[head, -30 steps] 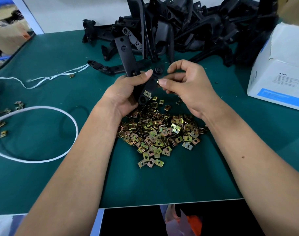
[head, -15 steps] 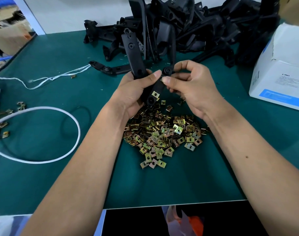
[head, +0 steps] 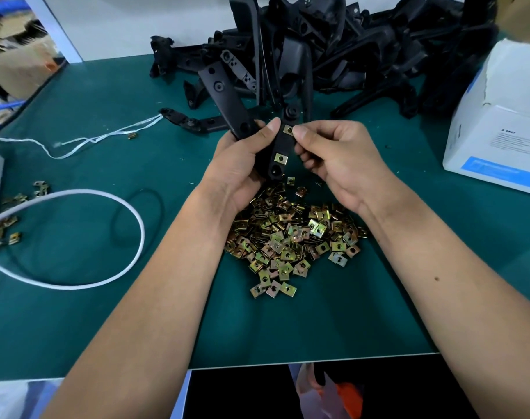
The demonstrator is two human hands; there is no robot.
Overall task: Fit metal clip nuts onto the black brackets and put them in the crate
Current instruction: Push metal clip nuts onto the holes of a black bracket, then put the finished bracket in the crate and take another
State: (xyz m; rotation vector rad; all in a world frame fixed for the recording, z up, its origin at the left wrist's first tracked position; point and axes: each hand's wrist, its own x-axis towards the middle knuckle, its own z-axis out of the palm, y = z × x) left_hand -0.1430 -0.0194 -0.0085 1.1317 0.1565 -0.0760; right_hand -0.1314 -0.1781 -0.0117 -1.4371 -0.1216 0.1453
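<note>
Green tabletop (head: pixel 91 322) here: a heap of brass-coloured clip nuts (head: pixel 291 237) sits mid-surface, black brackets (head: pixel 333 55) pile along the far edge, a white box (head: pixel 499 122) at the right edge, a white cord loop (head: pixel 76 237) and stray nuts (head: pixel 4 231) by the left edge.

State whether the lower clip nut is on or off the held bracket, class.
On. The lower clip nut sits flat against the black bracket, which the left hand grips.

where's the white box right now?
In the head view the white box sits on the green table at the far right edge, right of the black bracket pile and beyond the right hand.
</note>
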